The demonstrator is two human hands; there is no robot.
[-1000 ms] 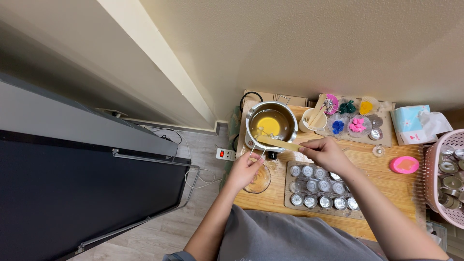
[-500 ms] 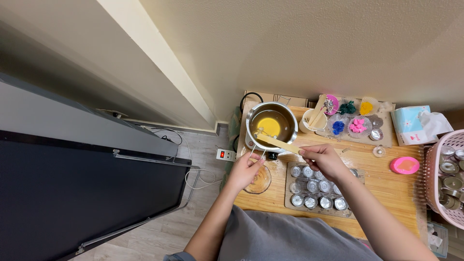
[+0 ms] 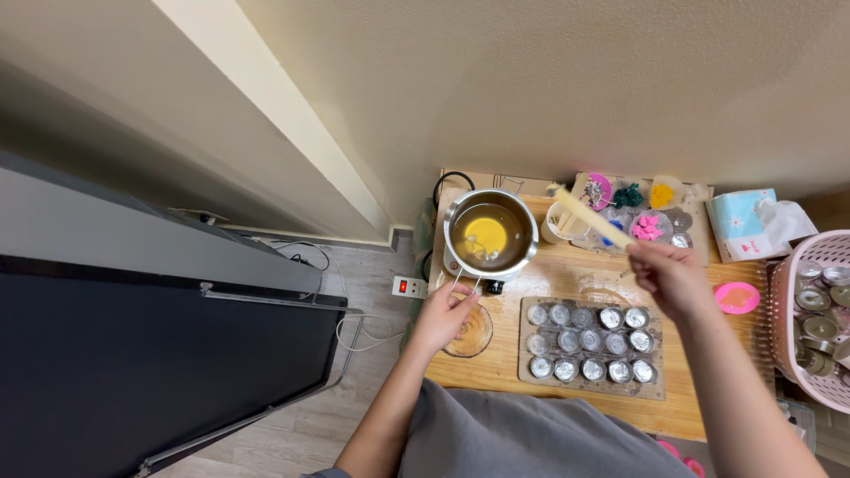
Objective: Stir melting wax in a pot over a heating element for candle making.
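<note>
A round steel pot (image 3: 490, 235) of melted yellow liquid sits at the far left corner of the light wooden table (image 3: 708, 354), on a small electric base. A thin wire holder with wicks dips into the liquid near the pot's near rim.

The left hand (image 3: 445, 312) hovers just in front of the pot, fingers pinched on the thin wire handle (image 3: 467, 281) that runs up to the pot's rim. Directly under this hand, just nearer than the pot, stands a clear round glass dish (image 3: 471, 333) that looks empty.

The right hand (image 3: 670, 276) is raised to the right of the pot, fingers closed around one end of a flat pale wooden stick (image 3: 591, 217). The stick slants up and away, its free end above a white cup (image 3: 560, 225) that stands just right of the pot and holds more wooden sticks.

In front of the pot and to its right lies a flat grey tray (image 3: 591, 341) with rows of small round metal cups. Farther right of the pot, small glass dishes (image 3: 651, 226) hold blue, pink, green and yellow pieces. A pink plastic basket (image 3: 810, 310) at the far right edge holds more metal cups.
</note>
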